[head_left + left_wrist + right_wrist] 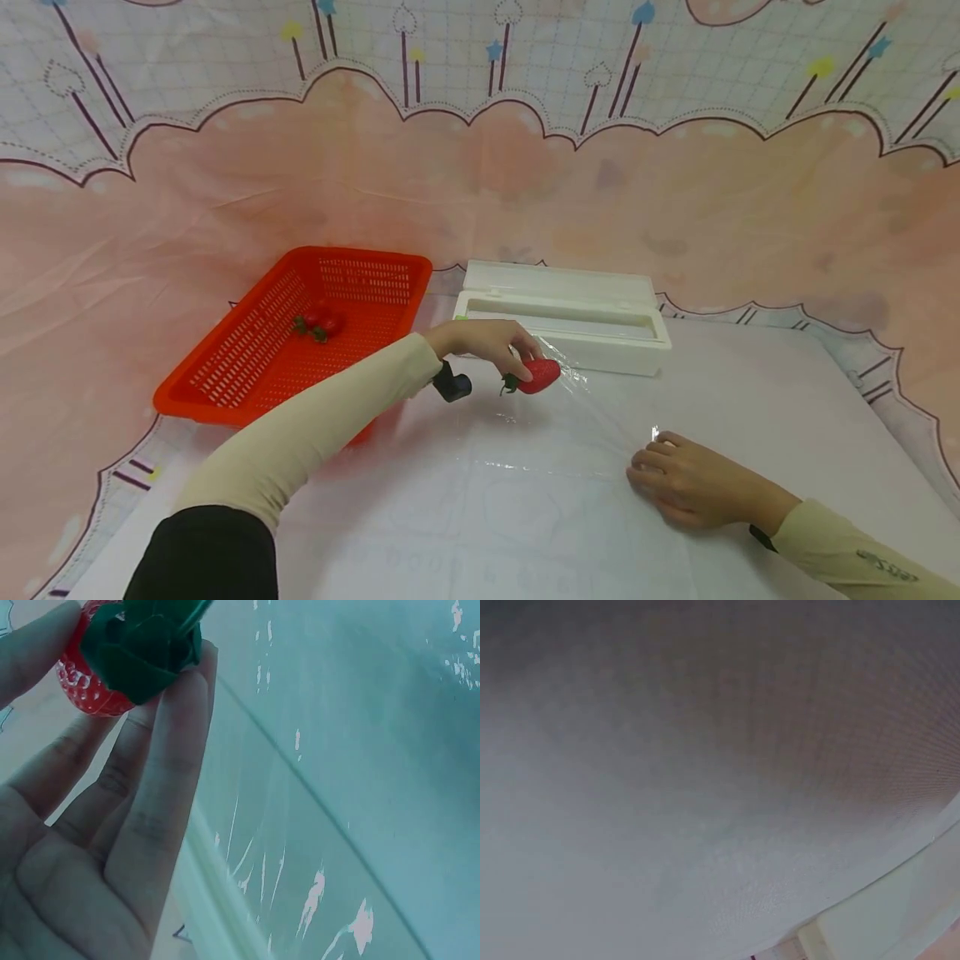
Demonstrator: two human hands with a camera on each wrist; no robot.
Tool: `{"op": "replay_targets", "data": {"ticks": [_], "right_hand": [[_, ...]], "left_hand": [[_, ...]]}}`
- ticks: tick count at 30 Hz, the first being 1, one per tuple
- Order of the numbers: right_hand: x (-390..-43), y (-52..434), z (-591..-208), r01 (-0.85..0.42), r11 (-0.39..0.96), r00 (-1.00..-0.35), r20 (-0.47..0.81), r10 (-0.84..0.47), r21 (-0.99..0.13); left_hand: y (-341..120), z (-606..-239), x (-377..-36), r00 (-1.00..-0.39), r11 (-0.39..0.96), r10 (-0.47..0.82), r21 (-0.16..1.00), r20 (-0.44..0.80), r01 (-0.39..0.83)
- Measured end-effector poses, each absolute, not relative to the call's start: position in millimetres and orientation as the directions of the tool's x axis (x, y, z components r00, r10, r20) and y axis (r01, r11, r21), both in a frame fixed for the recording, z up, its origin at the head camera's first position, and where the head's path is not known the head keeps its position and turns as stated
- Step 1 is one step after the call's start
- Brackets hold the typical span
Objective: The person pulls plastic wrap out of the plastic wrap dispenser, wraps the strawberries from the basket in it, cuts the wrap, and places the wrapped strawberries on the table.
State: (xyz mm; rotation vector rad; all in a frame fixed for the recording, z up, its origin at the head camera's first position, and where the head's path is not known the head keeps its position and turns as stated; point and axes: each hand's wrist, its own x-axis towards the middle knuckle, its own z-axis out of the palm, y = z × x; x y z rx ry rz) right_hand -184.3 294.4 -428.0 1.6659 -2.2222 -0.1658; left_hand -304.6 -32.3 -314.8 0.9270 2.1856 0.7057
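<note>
My left hand (495, 343) pinches a red strawberry (538, 376) with green leaves just above a sheet of clear cling film (525, 467) spread on the table. In the left wrist view the fingers (161, 787) hold the strawberry (94, 690) by its leafy end, with the film (337, 825) behind. My right hand (678, 482) lies on the film's right part with its fingers curled, pressing it down. The right wrist view shows only a blurred pale surface.
A white cling-film dispenser box (562, 317) stands open behind the film. An orange mesh basket (300, 333) at the left holds a few more strawberries (318, 323). A pink patterned cloth (675, 208) covers the table and backdrop.
</note>
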Motion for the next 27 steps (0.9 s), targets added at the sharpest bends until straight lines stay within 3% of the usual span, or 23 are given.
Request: {"op": "replay_targets", "data": {"ticks": [7,17,27], "right_hand": [[-183,295,-426,-0.907,0.319,-0.275,0.189,-0.943,0.276],[-183,296,-429,-0.907,0.314,-0.267,0.192,-0.944,0.28],[-184,296,-431,-0.907,0.322,-0.279,0.186,-0.942,0.27]], "left_hand": [[-11,-333,-302,-0.488,0.596,0.784,0.685,-0.384,0.419],[3,-358,-301,-0.499,0.629,0.755,0.685,-0.425,0.368],[9,-383,-297,-0.44,0.62,0.773,0.691,-0.457,0.371]]}}
